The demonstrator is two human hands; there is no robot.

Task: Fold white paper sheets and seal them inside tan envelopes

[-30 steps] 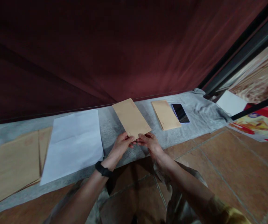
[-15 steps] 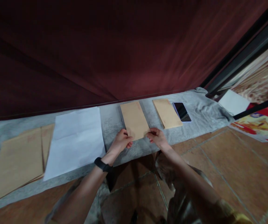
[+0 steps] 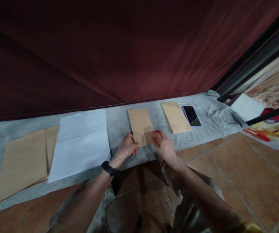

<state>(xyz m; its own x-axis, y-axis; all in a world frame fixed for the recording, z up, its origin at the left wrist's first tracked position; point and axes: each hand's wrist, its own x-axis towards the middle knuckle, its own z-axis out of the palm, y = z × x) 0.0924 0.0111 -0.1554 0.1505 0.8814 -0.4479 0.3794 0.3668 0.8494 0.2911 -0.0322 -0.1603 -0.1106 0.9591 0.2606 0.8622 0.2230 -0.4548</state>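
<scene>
A small brown envelope (image 3: 141, 124) with red print near its far right corner lies on the grey cloth in front of me. My left hand (image 3: 128, 145) pinches its near left corner between thumb and curled fingers. At the near right edge is my right hand (image 3: 163, 144), back upward, slightly blurred, its bent fingers closed on the paper's edge; the thumb is mostly hidden. To the right rests a stack of similar brown envelopes (image 3: 176, 117), and beside it a phone (image 3: 192, 116) with a dark screen. Left of my hands lie white paper sheets (image 3: 81, 145).
Larger brown envelopes (image 3: 23, 165) overlap at the far left, partly beside the white sheets. The grey cloth (image 3: 118, 119) covers a narrow ledge against a dark red curtain (image 3: 129, 55). A colourful printed package (image 3: 273, 131) and a dark metal frame (image 3: 253, 58) stand at the right, above a tiled floor (image 3: 241, 165).
My right hand has turned back-upward and shifted slightly up along the envelope's right edge. The envelope lies flatter on the cloth. My left hand keeps its pinch. The view has shifted slightly.
</scene>
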